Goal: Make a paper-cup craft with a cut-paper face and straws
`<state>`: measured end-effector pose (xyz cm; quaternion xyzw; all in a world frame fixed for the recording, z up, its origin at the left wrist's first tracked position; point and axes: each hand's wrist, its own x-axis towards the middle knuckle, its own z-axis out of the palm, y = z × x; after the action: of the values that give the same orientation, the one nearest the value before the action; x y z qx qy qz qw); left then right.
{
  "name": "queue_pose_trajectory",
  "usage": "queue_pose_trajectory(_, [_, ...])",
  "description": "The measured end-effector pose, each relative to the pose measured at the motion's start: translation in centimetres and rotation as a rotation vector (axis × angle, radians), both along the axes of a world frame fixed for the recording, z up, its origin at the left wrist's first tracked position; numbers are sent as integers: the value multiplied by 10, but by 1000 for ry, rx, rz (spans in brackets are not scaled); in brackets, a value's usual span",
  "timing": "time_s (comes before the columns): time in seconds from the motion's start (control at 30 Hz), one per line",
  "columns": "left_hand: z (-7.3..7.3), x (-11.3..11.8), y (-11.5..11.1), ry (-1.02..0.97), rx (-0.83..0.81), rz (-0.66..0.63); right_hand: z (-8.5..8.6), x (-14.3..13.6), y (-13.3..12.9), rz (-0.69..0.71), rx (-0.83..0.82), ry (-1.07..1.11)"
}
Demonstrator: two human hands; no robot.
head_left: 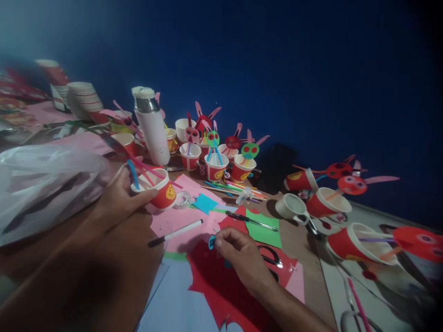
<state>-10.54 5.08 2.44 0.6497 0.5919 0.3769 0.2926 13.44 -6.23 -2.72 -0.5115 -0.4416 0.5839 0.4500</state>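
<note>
My left hand (121, 198) is closed around the rim of a red and white paper cup (165, 192), tilted above the left of the table. Pink and blue strips stick out of this cup. My right hand (242, 258) pinches a small blue paper piece (212, 242) between thumb and fingertips, over red paper (204, 272). A black-and-white marker (176, 233) and a black pen (252, 221) lie near that hand. Just beyond are a blue paper scrap (205, 203) and a roll of clear tape (183, 199).
Several cups with paper rabbit-eared heads, such as a green head (250, 150), stand along the back. A white flask (152, 129) rises behind the held cup. Tilted cups (325, 203) and a white mug (290, 207) are right. A plastic bag (51, 184) lies left.
</note>
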Motion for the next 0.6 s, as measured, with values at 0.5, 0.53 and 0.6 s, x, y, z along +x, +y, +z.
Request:
queue_pose_trajectory(0.5, [6, 61, -63, -492, -336, -199, 11, 3, 7, -203, 57, 316])
queue_pose_trajectory(0.53, [5, 61, -64, -482, -333, -202, 11, 3, 7, -199, 57, 321])
queue_pose_trajectory(0.6, [3, 62, -64, -459, -328, -207, 11, 3, 7, -201, 50, 327])
